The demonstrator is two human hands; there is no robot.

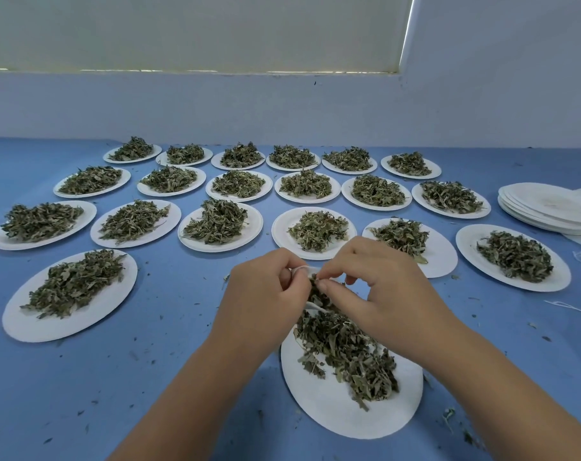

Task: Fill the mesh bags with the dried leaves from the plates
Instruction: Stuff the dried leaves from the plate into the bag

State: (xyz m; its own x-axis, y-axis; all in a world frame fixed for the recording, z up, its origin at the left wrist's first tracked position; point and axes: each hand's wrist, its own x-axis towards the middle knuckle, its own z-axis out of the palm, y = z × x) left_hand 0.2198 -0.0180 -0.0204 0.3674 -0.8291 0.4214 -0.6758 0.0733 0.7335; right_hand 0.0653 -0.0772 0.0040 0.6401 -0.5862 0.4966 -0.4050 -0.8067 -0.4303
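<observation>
Right now the small white mesh bag point(303, 269) sits between my two hands, held just above the far edge of the nearest round white paper plate point(332, 414). My left hand point(262, 301) grips one side of the bag with curled fingers. My right hand point(379, 287) pinches at its mouth with thumb and forefinger, the other fingers bent loosely above. Dried green leaves point(315, 292) show dark in the opening between my fingertips. My hands hide most of the bag, so I cannot tell how full it is. Beneath it a loose heap of leaves point(349, 354) lies across the nearest plate, thickest toward the bag. That plate rests on the blue tabletop point(149, 361), which is speckled with small leaf crumbs. To my left stands another leaf-piled plate point(69, 294), apart from the rest. Beyond my hands three rows of six white plates point(220, 227) run across the table, each bearing its own mound of leaves, and my right hand covers part of one in the closest row. At the far right a stack of bare white plates point(545, 207) leans, and a thin white string point(571, 307) lies on the blue near it. A pale wall point(282, 104) rises behind the table.
</observation>
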